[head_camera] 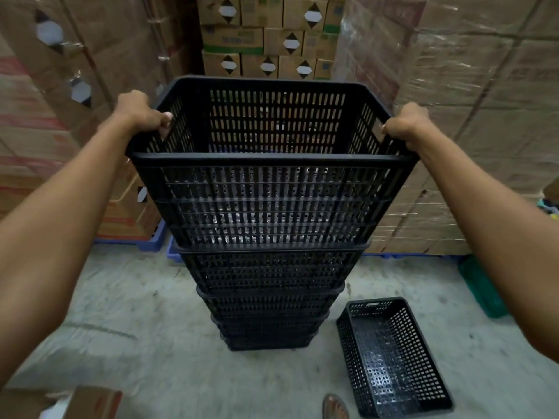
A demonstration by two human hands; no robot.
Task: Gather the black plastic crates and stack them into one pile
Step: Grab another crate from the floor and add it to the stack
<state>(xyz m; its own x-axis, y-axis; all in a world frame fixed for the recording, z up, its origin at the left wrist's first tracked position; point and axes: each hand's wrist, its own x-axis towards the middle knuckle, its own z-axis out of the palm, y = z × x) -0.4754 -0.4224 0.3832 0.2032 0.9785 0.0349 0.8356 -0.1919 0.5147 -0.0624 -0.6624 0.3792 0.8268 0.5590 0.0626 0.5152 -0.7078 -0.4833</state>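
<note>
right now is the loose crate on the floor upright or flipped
Upright: the loose crate rests on its base, open top up, its perforated bottom visible and empty.

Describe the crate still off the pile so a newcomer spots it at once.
Find the tall stack of black crates mid-floor; the left hand and right hand grip its top crate. Right of the stack's base, a loose crate sits alone on the concrete. Only it is un-nested, and its holes are small squares, not slots.

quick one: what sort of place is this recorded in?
Most likely a warehouse or stockroom: wrapped stacks of cardboard boxes on blue pallets, a bare concrete floor, and a tall pile of black plastic crates standing on it.
</note>
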